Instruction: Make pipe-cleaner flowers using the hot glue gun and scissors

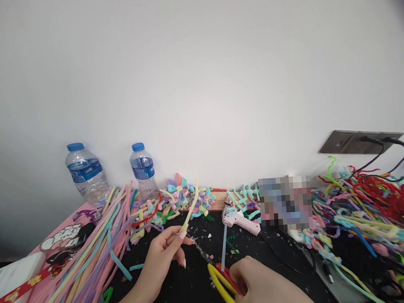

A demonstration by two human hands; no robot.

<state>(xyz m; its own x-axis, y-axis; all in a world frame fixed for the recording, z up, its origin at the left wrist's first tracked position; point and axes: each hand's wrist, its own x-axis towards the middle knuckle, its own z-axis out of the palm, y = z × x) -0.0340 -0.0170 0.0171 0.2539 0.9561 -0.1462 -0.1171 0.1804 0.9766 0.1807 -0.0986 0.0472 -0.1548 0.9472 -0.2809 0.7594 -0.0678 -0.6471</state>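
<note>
My left hand [167, 251] pinches a pale yellow pipe cleaner [192, 206], which stands up from between thumb and fingers. At the lower middle, my right hand [254, 281] is closed around a tool with red and yellow handles [220, 286]. The tool's dark, blurred end points toward the left fingertips; whether it touches the pipe cleaner is hard to tell. Behind my right hand lies a pink glue gun [241, 223] with a translucent glue stick [224, 247] sticking out toward me. Small scraps lie on the black mat [184, 289].
Long pastel pipe cleaners [91, 251] spread over the left side. Two water bottles [88, 175] [143, 169] stand by the wall. Fuzzy flowers [179, 188] sit at the back. A tangle of coloured pipe cleaners [375, 213] fills the right, below a socket plate [350, 142] with black cables.
</note>
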